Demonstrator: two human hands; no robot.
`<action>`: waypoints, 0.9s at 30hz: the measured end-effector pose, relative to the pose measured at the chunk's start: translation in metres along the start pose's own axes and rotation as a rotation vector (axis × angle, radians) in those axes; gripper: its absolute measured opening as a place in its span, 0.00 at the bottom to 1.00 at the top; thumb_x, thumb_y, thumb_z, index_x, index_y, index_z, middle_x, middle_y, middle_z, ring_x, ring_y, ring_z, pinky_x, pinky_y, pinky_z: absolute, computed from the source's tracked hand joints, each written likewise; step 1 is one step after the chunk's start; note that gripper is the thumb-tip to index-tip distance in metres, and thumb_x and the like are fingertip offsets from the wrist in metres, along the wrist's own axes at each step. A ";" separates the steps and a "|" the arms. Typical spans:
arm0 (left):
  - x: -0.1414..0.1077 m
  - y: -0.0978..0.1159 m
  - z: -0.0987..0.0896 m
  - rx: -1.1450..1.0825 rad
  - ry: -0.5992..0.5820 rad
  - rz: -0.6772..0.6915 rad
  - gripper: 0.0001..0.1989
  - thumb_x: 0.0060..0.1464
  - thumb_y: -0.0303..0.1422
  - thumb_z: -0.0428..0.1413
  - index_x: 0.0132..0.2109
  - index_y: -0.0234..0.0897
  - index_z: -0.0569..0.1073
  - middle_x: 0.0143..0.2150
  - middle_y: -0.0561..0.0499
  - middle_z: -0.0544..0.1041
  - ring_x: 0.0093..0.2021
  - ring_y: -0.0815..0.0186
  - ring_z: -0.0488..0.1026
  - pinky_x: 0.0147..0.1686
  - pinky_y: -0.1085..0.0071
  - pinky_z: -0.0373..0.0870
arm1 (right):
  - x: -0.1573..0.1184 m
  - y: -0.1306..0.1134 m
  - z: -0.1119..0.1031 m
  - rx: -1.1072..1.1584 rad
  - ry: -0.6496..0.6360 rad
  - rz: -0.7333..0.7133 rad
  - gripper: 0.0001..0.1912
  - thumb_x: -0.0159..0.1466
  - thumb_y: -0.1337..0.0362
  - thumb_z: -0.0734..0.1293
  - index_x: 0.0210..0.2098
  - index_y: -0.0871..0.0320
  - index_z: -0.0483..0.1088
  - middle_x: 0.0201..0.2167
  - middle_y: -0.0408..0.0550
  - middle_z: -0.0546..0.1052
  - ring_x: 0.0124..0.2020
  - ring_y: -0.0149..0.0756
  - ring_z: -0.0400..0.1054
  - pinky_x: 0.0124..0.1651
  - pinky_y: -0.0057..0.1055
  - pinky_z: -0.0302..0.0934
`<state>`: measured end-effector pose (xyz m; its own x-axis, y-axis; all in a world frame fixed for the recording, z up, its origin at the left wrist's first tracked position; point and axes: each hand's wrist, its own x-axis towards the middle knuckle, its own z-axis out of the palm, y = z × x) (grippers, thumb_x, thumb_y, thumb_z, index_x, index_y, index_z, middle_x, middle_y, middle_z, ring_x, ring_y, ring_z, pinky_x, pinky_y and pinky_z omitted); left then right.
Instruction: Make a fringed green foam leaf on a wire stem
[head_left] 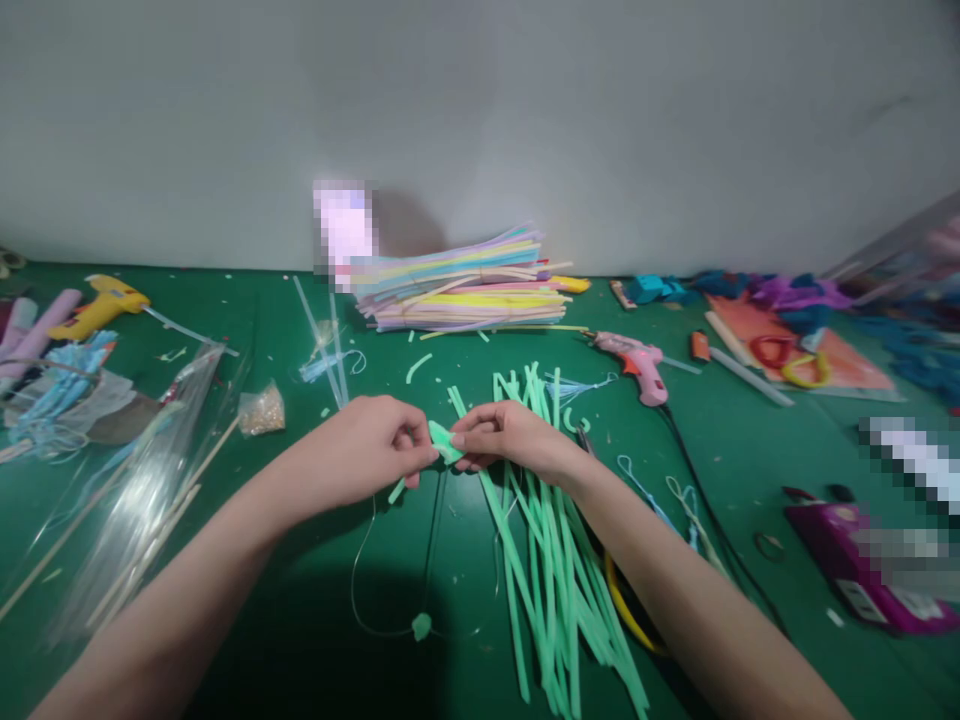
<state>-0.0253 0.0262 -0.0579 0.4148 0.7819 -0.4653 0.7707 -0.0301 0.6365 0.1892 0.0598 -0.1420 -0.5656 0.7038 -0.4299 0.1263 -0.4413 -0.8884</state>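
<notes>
A small mint-green folded piece (444, 443) is pinched between both hands over the middle of the table. My left hand (382, 440) grips its left side with thumb and curled fingers. On the right side, my right hand (501, 436) holds it between thumb and fingertips. A short green strip (397, 491) shows just under the left hand. Beneath the right hand and forearm lies a loose heap of long mint-green stems (551, 580), which look like pipe cleaners. Nearer to me, a thin clear wire loop (358, 600) carries a small green lump (421, 627).
Colourful stem bundles (465, 285) lie by the wall. A pink glue gun (637, 365) with a black cord sits right, a yellow glue gun (105, 305) far left. Clear plastic sleeves (150, 500), a bead bag (262, 408) and a purple case (855, 560) flank my arms.
</notes>
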 end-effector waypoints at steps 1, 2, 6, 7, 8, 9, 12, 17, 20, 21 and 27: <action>0.003 -0.003 0.000 0.012 -0.008 -0.005 0.14 0.58 0.43 0.53 0.34 0.39 0.75 0.28 0.51 0.81 0.26 0.64 0.73 0.25 0.71 0.60 | 0.000 0.001 0.000 0.000 -0.002 0.001 0.20 0.50 0.56 0.79 0.37 0.61 0.75 0.26 0.44 0.80 0.30 0.34 0.79 0.34 0.25 0.72; 0.005 -0.007 0.000 0.059 -0.011 -0.003 0.13 0.58 0.43 0.53 0.34 0.40 0.75 0.28 0.52 0.81 0.26 0.64 0.73 0.25 0.71 0.59 | 0.000 0.001 0.000 0.001 -0.005 0.002 0.20 0.50 0.56 0.79 0.36 0.61 0.75 0.26 0.44 0.80 0.30 0.34 0.79 0.34 0.25 0.72; 0.004 -0.016 -0.004 0.318 0.044 0.003 0.12 0.57 0.43 0.55 0.34 0.41 0.77 0.28 0.50 0.78 0.28 0.62 0.71 0.26 0.69 0.56 | 0.001 0.002 -0.002 0.017 -0.023 0.005 0.19 0.50 0.56 0.79 0.36 0.61 0.75 0.26 0.44 0.80 0.30 0.34 0.79 0.35 0.26 0.73; 0.001 -0.016 -0.008 0.337 0.059 0.002 0.12 0.56 0.45 0.56 0.36 0.41 0.78 0.29 0.50 0.78 0.28 0.62 0.71 0.26 0.69 0.56 | 0.001 0.002 -0.002 0.023 -0.027 0.005 0.19 0.50 0.57 0.79 0.36 0.61 0.75 0.26 0.45 0.80 0.30 0.34 0.79 0.35 0.26 0.73; -0.001 -0.016 -0.013 0.331 0.075 -0.001 0.14 0.55 0.47 0.57 0.38 0.42 0.77 0.29 0.51 0.77 0.29 0.62 0.71 0.26 0.69 0.56 | 0.001 0.002 -0.003 0.031 -0.031 0.004 0.19 0.50 0.57 0.79 0.36 0.61 0.76 0.26 0.45 0.80 0.30 0.34 0.79 0.35 0.26 0.73; -0.004 -0.016 -0.018 0.312 0.111 0.001 0.17 0.55 0.50 0.56 0.39 0.42 0.77 0.29 0.51 0.76 0.28 0.62 0.70 0.26 0.69 0.57 | 0.001 0.001 -0.004 0.039 -0.036 0.004 0.19 0.51 0.57 0.79 0.36 0.62 0.76 0.26 0.45 0.80 0.30 0.34 0.79 0.35 0.26 0.73; -0.008 -0.019 -0.033 0.190 0.272 0.016 0.23 0.58 0.55 0.50 0.39 0.41 0.75 0.32 0.51 0.77 0.31 0.62 0.71 0.30 0.69 0.62 | -0.001 -0.001 -0.005 0.071 -0.052 -0.002 0.19 0.50 0.58 0.79 0.37 0.62 0.76 0.25 0.45 0.80 0.30 0.34 0.79 0.34 0.25 0.73; 0.007 -0.044 -0.031 -0.420 -0.278 0.096 0.29 0.63 0.56 0.42 0.51 0.37 0.72 0.45 0.41 0.81 0.42 0.58 0.77 0.41 0.64 0.70 | -0.003 -0.003 -0.006 0.117 -0.071 -0.026 0.19 0.51 0.58 0.79 0.37 0.62 0.76 0.25 0.45 0.80 0.30 0.33 0.79 0.34 0.24 0.73; 0.021 -0.060 -0.017 -0.677 -0.566 0.198 0.34 0.60 0.59 0.42 0.51 0.34 0.72 0.44 0.36 0.82 0.42 0.55 0.79 0.41 0.63 0.73 | -0.002 -0.003 -0.007 0.136 -0.076 -0.029 0.18 0.51 0.59 0.79 0.37 0.62 0.75 0.26 0.45 0.80 0.29 0.32 0.78 0.34 0.24 0.73; 0.024 -0.064 -0.013 -0.721 -0.636 0.235 0.38 0.57 0.62 0.42 0.52 0.34 0.72 0.42 0.36 0.82 0.40 0.54 0.80 0.39 0.62 0.74 | -0.002 -0.003 -0.007 0.140 -0.078 -0.028 0.18 0.51 0.59 0.79 0.37 0.62 0.75 0.26 0.45 0.80 0.29 0.32 0.78 0.34 0.25 0.72; 0.028 -0.077 -0.011 -0.836 -0.659 0.272 0.37 0.49 0.62 0.54 0.52 0.34 0.73 0.33 0.44 0.80 0.31 0.59 0.78 0.29 0.69 0.75 | -0.003 -0.003 -0.009 0.157 -0.094 -0.025 0.19 0.51 0.60 0.79 0.37 0.61 0.75 0.24 0.44 0.80 0.30 0.33 0.79 0.35 0.25 0.72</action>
<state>-0.0784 0.0570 -0.1126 0.8900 0.3195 -0.3252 0.1467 0.4746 0.8679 0.1981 0.0641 -0.1392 -0.6418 0.6636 -0.3844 -0.0132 -0.5108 -0.8596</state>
